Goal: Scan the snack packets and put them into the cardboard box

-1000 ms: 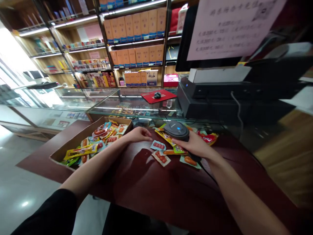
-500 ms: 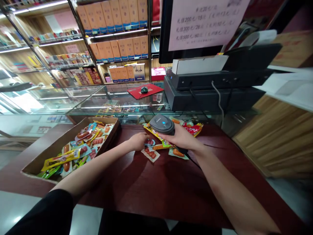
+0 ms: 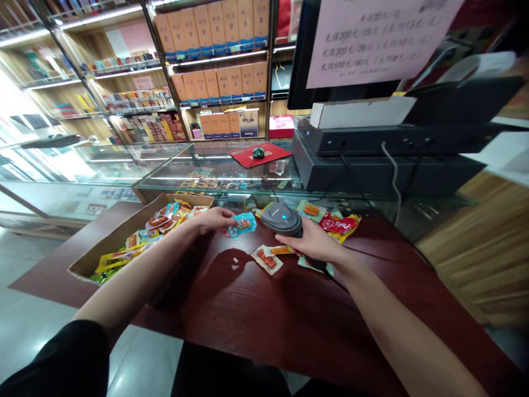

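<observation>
My left hand (image 3: pixel 212 219) holds a small blue snack packet (image 3: pixel 243 224) lifted just above the dark red table (image 3: pixel 264 314). My right hand (image 3: pixel 316 245) grips a grey handheld barcode scanner (image 3: pixel 281 218) whose blue light shows, with its head right beside the blue packet. Under and around the right hand lie loose snack packets (image 3: pixel 268 259), some with red sausage pictures. A red and yellow packet (image 3: pixel 341 225) lies beyond the scanner.
An open cardboard box (image 3: pixel 108 247) full of snack packets sits at the table's left. Behind stand a glass counter (image 3: pixel 215 173) with a red mouse pad (image 3: pixel 255 154), a black till machine (image 3: pixel 372 160) with a paper notice (image 3: pixel 380 38), and shelves of orange boxes (image 3: pixel 219 55).
My left hand picked a blue packet off the table and raised it toward the scanner. The right hand kept hold of the scanner. The head camera shifted.
</observation>
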`<action>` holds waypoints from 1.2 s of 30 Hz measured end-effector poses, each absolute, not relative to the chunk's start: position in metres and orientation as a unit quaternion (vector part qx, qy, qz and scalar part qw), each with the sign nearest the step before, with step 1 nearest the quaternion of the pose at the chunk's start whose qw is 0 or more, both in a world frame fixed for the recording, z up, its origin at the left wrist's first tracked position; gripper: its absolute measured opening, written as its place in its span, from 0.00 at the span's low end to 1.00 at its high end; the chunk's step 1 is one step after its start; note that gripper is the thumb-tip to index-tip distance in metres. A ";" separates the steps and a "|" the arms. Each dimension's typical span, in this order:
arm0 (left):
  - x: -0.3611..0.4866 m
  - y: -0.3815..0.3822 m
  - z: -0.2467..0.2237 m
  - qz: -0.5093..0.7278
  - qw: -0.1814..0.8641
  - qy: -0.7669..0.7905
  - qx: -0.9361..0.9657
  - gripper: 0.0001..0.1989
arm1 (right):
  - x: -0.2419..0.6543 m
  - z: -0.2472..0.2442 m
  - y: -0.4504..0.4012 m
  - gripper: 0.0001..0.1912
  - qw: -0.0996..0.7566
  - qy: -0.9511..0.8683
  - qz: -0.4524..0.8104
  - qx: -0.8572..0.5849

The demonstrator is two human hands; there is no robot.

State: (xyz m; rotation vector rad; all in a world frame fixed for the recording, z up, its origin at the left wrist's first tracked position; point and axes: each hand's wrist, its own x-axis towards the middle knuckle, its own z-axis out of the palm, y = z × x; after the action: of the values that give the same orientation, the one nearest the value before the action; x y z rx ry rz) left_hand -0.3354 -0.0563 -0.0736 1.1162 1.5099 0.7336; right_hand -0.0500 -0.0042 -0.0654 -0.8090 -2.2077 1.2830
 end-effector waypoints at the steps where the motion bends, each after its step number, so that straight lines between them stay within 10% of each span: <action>1: -0.340 -0.061 -0.073 0.330 0.547 0.627 0.446 0.16 | -0.053 -0.067 -0.008 0.21 0.214 -0.803 0.472 -0.292; 36: -0.352 -0.075 -0.094 0.472 0.561 0.586 0.345 0.15 | -0.078 -0.106 -0.021 0.25 0.159 -0.849 0.443 -0.241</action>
State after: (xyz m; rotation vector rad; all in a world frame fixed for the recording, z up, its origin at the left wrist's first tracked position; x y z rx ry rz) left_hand -0.3516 -0.0749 -0.0941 0.8120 1.3806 1.1130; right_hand -0.0784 -0.0209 -0.1056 -0.6904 -2.4273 1.2653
